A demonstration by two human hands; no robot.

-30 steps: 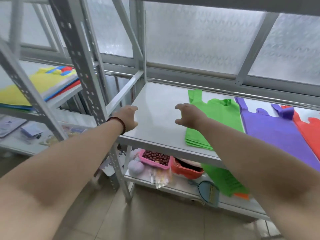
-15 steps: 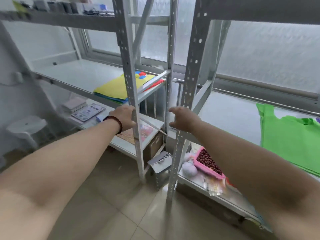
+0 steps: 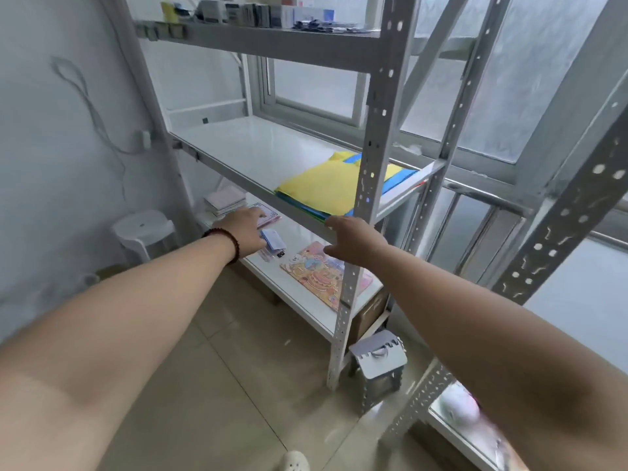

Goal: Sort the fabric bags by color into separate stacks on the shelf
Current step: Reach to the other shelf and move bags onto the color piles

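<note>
A mixed pile of fabric bags [image 3: 331,190], yellow on top with blue and green edges showing beneath, lies on the middle shelf [image 3: 238,154] of the left rack, partly hidden behind a perforated upright. My right hand [image 3: 353,241] reaches toward the front edge of that shelf just below the pile, fingers spread, holding nothing. My left hand [image 3: 246,231], with a dark bead bracelet on the wrist, is stretched out lower and to the left, over the lower shelf, also empty.
A perforated metal upright [image 3: 365,185] stands between me and the pile. The lower shelf [image 3: 306,300] carries booklets, cards and a colourful picture mat. A white stool [image 3: 144,232] sits by the wall and a small grey folding stool [image 3: 379,362] on the floor.
My view has swung left from the rack with green, purple and red bags to the left rack. Both empty hands have moved with it, closing on the mixed pile.
</note>
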